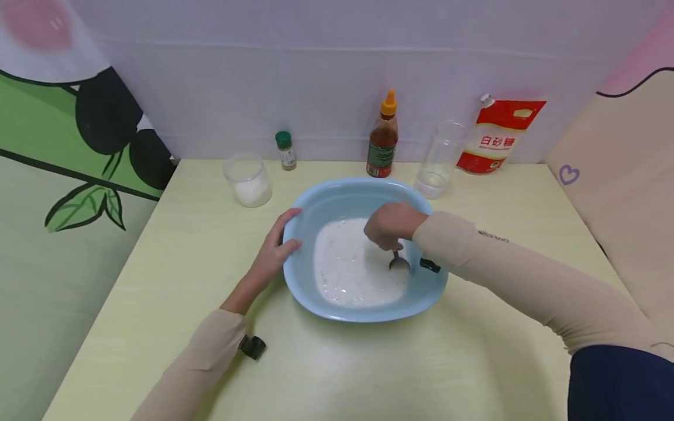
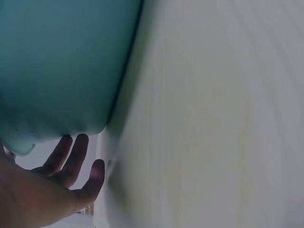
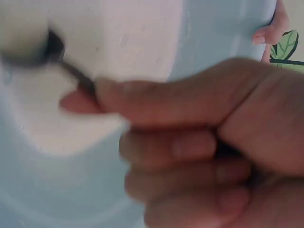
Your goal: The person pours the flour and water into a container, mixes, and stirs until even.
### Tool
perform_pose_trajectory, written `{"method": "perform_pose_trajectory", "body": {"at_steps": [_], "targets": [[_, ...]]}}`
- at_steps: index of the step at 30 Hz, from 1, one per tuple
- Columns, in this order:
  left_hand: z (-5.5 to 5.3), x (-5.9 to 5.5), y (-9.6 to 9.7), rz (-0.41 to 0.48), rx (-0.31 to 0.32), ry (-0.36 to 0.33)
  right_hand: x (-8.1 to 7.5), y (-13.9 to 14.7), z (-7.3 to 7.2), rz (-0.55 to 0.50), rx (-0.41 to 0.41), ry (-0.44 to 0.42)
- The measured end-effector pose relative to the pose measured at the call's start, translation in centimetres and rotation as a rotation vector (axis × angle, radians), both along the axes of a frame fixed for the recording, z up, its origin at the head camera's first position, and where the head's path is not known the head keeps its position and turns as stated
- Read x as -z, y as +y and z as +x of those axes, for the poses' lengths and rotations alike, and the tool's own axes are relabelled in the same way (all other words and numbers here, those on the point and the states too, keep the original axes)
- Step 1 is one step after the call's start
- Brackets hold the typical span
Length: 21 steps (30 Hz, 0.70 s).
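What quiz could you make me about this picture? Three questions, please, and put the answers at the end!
1. What does the right hand hold?
2. True or false: the left hand is dipped in the white stuff.
3. Which colour is the cap of the small jar at the back of the table?
a) orange
b) green
c) red

Key:
1. A spoon.
2. False: it grips the side of the blue basin.
3. b) green.

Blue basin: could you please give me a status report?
Left hand holding blue basin; right hand gripping spoon inside; white liquid within; nothing visibly in the way.
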<state>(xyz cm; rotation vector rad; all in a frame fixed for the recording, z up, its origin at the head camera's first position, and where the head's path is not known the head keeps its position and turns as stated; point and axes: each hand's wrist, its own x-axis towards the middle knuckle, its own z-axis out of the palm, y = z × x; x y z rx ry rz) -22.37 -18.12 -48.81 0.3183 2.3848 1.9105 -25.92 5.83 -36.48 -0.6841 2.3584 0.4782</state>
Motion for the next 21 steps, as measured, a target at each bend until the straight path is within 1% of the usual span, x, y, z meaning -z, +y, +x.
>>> {"method": "perform_pose_trajectory", "body": {"at_steps": [1,2,3,4,5,6,7,8,10,12,14,16,18,19,21], "targets": [[0.0,0.1,0.0,-0.003,-0.004,0.0,0.2,-0.4,-0.2,0.012,0.01,-0.093],[0.0,0.1,0.0,-0.003,-0.007,-0.001,0.5,-0.8,-0.3,0.03,-0.023,-0.18],[0.0,0.1,0.0,-0.006,-0.009,0.001,0.8,-1.2,-0.5,0.019,-0.05,-0.249],[0.1,0.1,0.0,-0.009,-0.011,0.002,1.1,-1.4,-0.7,-0.025,-0.039,-0.315],[0.1,0.1,0.0,-0.01,-0.011,0.006,1.5,-1.6,-0.9,-0.087,-0.019,-0.367],[0.1,0.1,0.0,-0.007,-0.01,0.011,1.8,-1.8,-1.0,-0.159,0.001,-0.387],[0.1,0.1,0.1,-0.006,-0.008,0.015,2.1,-2.0,-1.1,-0.226,0.004,-0.384],[0.1,0.0,0.1,-0.003,-0.006,0.017,2.2,-2.1,-1.2,-0.29,0.006,-0.357],[0.1,0.0,0.1,-0.001,-0.005,0.023,2.4,-2.4,-1.4,-0.382,-0.016,-0.261],[0.0,-0.1,0.2,-0.002,-0.003,0.027,2.4,-2.5,-1.7,-0.421,-0.031,-0.13],[0.1,-0.1,0.2,-0.006,-0.002,0.022,2.3,-2.5,-2.0,-0.401,-0.039,-0.005],[0.1,-0.1,0.2,-0.01,0.002,0.02,2.1,-2.1,-2.3,-0.351,-0.028,0.096],[0.1,-0.1,0.2,-0.01,0.006,0.018,1.6,-1.6,-2.5,-0.301,0.001,0.189],[0.1,-0.1,0.1,-0.012,0.005,0.018,1.4,-1.3,-2.6,-0.269,0.004,0.229],[0.1,-0.1,0.0,-0.01,0.005,0.019,0.8,-0.6,-2.6,-0.202,0.014,0.281]]}}
